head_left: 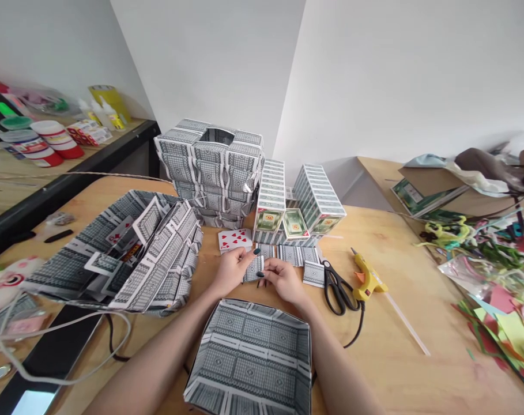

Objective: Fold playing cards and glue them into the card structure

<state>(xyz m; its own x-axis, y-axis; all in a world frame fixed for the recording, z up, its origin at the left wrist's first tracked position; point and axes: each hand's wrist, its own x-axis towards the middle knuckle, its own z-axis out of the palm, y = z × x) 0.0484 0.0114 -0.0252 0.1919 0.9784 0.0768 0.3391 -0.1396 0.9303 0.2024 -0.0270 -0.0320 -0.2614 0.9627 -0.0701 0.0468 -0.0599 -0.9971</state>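
Note:
Between my two hands is a folded-looking playing card (253, 270) with a grey patterned back. My left hand (234, 270) pinches its upper edge with the thumb. The fingers of my right hand (282, 280) close on its right side. Just beyond lie more patterned cards (290, 255) in a row, and one single card (313, 273) is right of my right hand. A face-up card with red hearts (234, 240) rests behind my left hand. Below my wrists stands an open tray made of cards (257, 357).
Black scissors (337, 291) and a yellow glue gun (368, 276) with a glue stick lie to the right. Card boxes (270, 196) and a tall card-built box (214, 173) stand behind. A card-built basket (170, 253) holds loose cards at left. Coloured scraps (504, 323) lie far right.

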